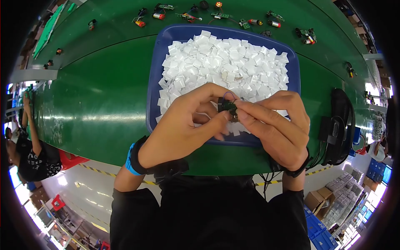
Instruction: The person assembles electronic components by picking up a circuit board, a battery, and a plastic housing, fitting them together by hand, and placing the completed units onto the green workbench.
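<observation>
Left hand [179, 125] and right hand [283, 129] share a pinching grip, presumably for steadiness, on a small dark-green circuit board [229, 107] above a blue plastic tray [155, 79] of white square pieces [200, 58].

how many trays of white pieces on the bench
1: the blue tray on the green bench, its near side partly under the left hand and right hand. No others visible.
</observation>
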`<state>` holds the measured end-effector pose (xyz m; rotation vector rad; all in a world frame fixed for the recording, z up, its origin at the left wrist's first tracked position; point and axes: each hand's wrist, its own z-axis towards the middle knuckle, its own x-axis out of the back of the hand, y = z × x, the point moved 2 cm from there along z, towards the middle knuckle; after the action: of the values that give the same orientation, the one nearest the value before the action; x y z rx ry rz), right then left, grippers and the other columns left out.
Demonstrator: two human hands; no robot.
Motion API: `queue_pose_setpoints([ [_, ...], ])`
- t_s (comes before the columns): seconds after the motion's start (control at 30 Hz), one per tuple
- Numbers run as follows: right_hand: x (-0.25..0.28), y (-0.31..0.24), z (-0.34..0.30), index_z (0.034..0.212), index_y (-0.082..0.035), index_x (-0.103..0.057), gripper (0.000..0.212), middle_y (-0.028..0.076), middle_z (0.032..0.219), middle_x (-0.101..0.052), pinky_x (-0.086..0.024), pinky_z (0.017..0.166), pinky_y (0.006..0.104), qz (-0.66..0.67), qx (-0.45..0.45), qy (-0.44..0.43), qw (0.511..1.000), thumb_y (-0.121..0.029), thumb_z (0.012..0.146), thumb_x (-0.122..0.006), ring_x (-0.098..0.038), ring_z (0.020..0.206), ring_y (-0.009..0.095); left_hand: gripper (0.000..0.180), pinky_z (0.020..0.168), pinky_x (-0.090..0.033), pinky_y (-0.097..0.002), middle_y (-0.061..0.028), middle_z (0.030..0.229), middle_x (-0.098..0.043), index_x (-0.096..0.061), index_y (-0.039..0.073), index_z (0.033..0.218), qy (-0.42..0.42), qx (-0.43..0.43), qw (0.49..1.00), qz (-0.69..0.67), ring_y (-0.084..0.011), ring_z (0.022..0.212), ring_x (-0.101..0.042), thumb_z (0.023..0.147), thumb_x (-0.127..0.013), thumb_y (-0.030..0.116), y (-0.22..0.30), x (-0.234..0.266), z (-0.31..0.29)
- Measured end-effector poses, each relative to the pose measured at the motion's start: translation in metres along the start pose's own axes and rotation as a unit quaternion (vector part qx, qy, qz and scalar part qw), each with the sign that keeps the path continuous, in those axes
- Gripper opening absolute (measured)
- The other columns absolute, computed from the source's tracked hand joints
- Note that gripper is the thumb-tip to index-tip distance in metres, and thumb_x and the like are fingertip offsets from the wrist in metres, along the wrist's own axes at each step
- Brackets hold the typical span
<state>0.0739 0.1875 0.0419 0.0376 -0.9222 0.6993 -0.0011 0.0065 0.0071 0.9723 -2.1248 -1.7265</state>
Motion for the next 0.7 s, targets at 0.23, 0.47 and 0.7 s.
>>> queue_pose_setpoints([
  [0.23,-0.002,0.002,0.000,0.085,-0.001,-0.073,0.022,0.005,0.094,-0.073,-0.047,0.061,0.0309,-0.027,-0.003,0.023,0.999,-0.001,0.065,-0.081,-0.062,0.081,0.021,0.034,0.067,-0.057,-0.0244,-0.0128,0.105,-0.066,-0.051,-0.001,0.124,0.010,-0.069,0.998,-0.001,-0.0132,0.083,-0.067,0.091,-0.062,-0.001,0.003,-0.005,0.004],
  [0.47,0.010,0.001,-0.003,0.094,0.000,-0.070,0.026,0.011,0.096,-0.070,-0.049,0.064,0.0307,0.084,-0.155,0.070,0.982,-0.002,0.071,-0.081,-0.062,0.081,0.021,0.039,0.073,-0.060,-0.0276,-0.0153,0.114,-0.065,-0.050,-0.003,0.126,0.055,-0.132,0.988,-0.063,-0.0166,0.094,-0.067,0.090,-0.065,-0.003,0.004,-0.008,0.005],
  [0.7,-0.002,-0.003,-0.012,0.103,0.004,-0.066,0.030,0.014,0.088,-0.070,-0.051,0.063,0.0272,0.279,-0.286,0.033,0.916,-0.002,0.076,-0.079,-0.067,0.074,0.018,0.038,0.080,-0.060,-0.0286,-0.0135,0.117,-0.066,-0.059,-0.004,0.123,0.090,-0.217,0.970,0.068,-0.0192,0.100,-0.068,0.086,-0.068,-0.004,0.005,-0.008,0.001],
])
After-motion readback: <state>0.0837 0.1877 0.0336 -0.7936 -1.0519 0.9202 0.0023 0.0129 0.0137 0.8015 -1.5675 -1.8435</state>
